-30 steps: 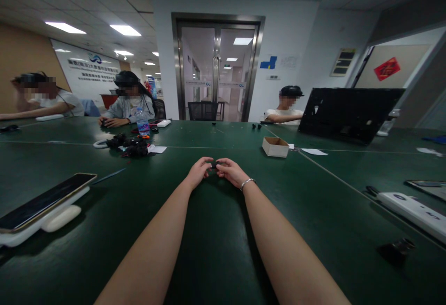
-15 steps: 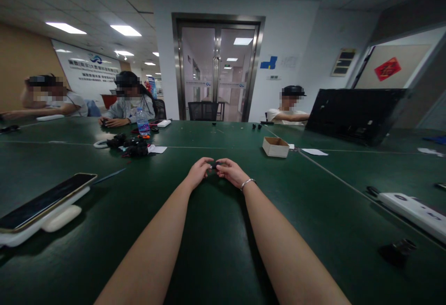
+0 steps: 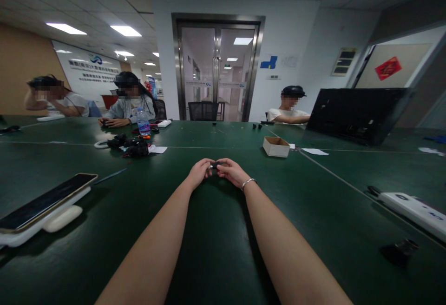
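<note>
Straight ahead over the green table, both hands meet at a small dark piece with a silvery end; its exact kind is too small to make out. My left hand is closed, pinching the silvery end between thumb and fingers. From the other side my right hand is closed on the dark end, with a silver bracelet round its wrist. Fingertips partly cover the piece. Beyond the right hand stands a small open cardboard box.
To the left lie a phone on a white block and a tangle of black parts, with a water bottle behind. On the right are a white power strip, a black cylindrical part and a monitor. Several people sit opposite.
The small piece shows a little more of its silvery end between my fingers. My hands hardly moved. At the far left, a person's lowered arm has come up towards the head.
</note>
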A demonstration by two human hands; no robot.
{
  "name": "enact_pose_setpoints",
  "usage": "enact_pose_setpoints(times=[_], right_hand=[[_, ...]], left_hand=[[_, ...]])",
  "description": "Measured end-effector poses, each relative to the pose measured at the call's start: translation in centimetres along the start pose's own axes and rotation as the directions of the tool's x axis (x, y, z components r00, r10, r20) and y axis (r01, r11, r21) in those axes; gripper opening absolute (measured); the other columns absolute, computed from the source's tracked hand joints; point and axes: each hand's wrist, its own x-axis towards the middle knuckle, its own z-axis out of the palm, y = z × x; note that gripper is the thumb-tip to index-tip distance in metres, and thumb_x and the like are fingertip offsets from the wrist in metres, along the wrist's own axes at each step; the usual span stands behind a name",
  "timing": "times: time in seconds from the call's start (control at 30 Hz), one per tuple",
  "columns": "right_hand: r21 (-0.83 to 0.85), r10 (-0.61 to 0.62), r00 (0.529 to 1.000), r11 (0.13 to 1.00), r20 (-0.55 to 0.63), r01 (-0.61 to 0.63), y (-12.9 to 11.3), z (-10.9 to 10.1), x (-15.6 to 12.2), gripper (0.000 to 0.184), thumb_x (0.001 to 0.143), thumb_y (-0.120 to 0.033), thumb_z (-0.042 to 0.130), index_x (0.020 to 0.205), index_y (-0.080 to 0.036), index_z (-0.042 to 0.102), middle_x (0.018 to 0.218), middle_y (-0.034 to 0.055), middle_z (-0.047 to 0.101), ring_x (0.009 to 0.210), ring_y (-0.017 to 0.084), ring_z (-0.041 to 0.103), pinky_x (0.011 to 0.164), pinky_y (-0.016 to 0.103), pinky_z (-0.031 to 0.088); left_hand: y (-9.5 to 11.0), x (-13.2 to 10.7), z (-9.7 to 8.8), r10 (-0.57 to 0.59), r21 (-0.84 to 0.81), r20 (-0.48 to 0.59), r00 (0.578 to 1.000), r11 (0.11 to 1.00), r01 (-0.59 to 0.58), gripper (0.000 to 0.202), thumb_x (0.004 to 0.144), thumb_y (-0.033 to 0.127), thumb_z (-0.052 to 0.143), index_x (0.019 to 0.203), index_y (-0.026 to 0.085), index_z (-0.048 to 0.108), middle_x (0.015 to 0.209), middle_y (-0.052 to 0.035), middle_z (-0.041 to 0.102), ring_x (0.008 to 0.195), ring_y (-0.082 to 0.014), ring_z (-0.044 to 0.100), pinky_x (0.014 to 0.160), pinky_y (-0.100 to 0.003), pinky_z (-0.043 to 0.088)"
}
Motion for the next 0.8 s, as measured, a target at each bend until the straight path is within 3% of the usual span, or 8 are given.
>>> enact_pose_setpoints(times=[0.8], right_hand=[[0.014, 0.006, 1.0, 1.0, 0.001, -0.006, 0.07, -0.08, 0.05, 0.033, 0.062, -0.014, 0.075, 0.089, -0.016, 0.056, 0.068, -0.0002, 0.059, 0.058, 0.009, 0.057, 0.051, 0.019, 0.045]], left_hand=[[0.53, -0.24, 0.09, -0.005, 0.004, -0.032, 0.999, 1.0, 0.005, 0.031, 0.074, 0.023, 0.048, 0.102, 0.016, 0.057, 0.068, 0.0006, 0.055, 0.048, -0.0074, 0.045, 0.045, -0.019, 0.033]])
